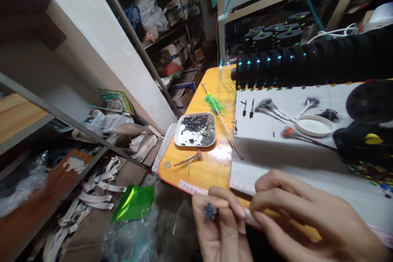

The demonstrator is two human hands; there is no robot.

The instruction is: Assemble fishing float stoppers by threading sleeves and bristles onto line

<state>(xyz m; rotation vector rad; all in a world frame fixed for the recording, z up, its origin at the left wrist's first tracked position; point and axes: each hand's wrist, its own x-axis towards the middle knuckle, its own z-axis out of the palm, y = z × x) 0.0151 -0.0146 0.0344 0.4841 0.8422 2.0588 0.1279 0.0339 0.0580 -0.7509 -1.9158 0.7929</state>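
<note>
My left hand (pixel 225 225) is closed at the lower middle, in front of the table's near edge. Between its fingers shows the tip of a small dark grey bristly bundle (pixel 210 211); the rest of it is hidden. My right hand (pixel 303 217) is beside it on the right, its thumb and forefinger pinched together close to the left fingertips. Whatever that pinch holds is too small or hidden to make out. Nearest on the table lies a thin stem with an orange tip (pixel 196 156). Beyond it a white tray (pixel 177 141) holds many small black and grey metal parts.
A stick with green fibres (pixel 212 102) lies on the yellow table (pixel 221 151). On the white sheet (pixel 264 143) are grey wire bundles (pixel 265 106), a round white lid (pixel 315 125) and black parts. A ribbed black roller (pixel 307 63) spans the back right. Shelves stand left.
</note>
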